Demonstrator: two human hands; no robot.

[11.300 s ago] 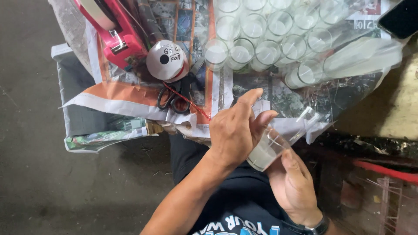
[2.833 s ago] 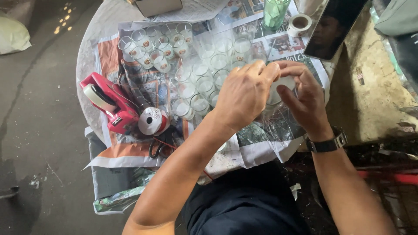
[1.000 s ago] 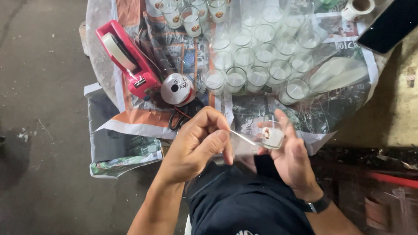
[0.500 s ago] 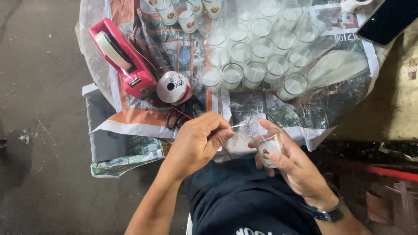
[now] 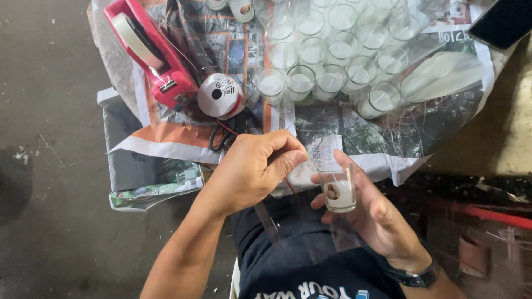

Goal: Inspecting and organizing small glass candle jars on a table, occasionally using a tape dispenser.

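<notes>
A right hand (image 5: 372, 213) cradles a small wax-filled glass (image 5: 338, 187) below the desk (image 5: 388, 158), its grip around the sides; the left hand (image 5: 252, 169) pinches shut beside it. Fragile and slippery, probably.

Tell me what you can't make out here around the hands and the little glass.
Head view only:
- What the left hand pinches: hidden by its curled fingers.
- The small sticker on the glass in the right hand: too small to read.
- Scissors: blades hidden under the ribbon spool.
- Tape dispenser: top cut off by the frame edge.
</notes>
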